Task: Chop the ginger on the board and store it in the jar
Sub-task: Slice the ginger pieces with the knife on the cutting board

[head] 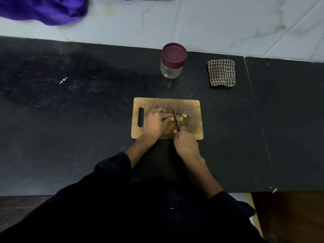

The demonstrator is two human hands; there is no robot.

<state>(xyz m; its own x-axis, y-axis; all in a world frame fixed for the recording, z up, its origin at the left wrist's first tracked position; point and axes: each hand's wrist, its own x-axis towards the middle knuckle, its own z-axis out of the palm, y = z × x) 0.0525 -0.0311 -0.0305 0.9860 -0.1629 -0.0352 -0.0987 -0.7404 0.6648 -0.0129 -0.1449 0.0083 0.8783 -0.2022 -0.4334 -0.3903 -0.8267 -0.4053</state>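
Note:
A wooden cutting board (191, 109) lies on the black counter. My left hand (155, 122) rests on the board, its curled fingers holding a ginger piece that they mostly hide, against the blade. My right hand (185, 143) grips the handle of a knife (175, 118) whose blade points away from me. Cut ginger pieces (181, 116) lie just right of the blade. A glass jar (171, 69) with a closed maroon lid (174, 54) stands upright behind the board.
A folded checked cloth (221, 72) lies to the right of the jar. Purple fabric (43, 9) sits on the pale ledge at the far left. The black counter (70, 120) stretches wide on both sides; its front edge runs near my body.

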